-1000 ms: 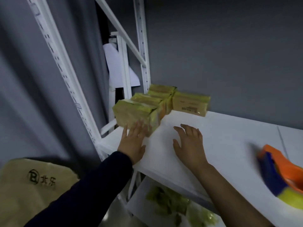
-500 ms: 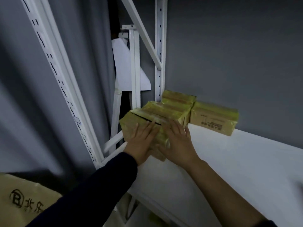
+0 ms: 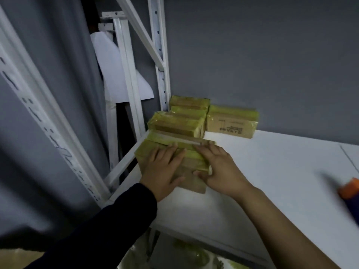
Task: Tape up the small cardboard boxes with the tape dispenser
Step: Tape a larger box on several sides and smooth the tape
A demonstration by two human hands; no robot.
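A small cardboard box [image 3: 189,169] wrapped in yellow tape sits at the left end of the white shelf [image 3: 272,181]. My left hand [image 3: 163,169] lies flat on the box's near face and top, fingers straight. My right hand [image 3: 217,167] rests on its right side, fingers spread along the top edge and the thumb against the front. Behind it stand several more taped boxes [image 3: 176,123], with one [image 3: 232,121] against the grey wall. The orange and blue tape dispenser [image 3: 349,193] shows blurred at the right edge of the shelf.
White perforated rack uprights [image 3: 161,55] and a diagonal brace rise on the left behind the boxes. A lower shelf [image 3: 174,253] holds more yellow-green items. A grey wall backs the shelf.
My right hand came over from the bare shelf onto the front box beside my left hand. The view swung left and back, and the tape dispenser shows again at the right edge.
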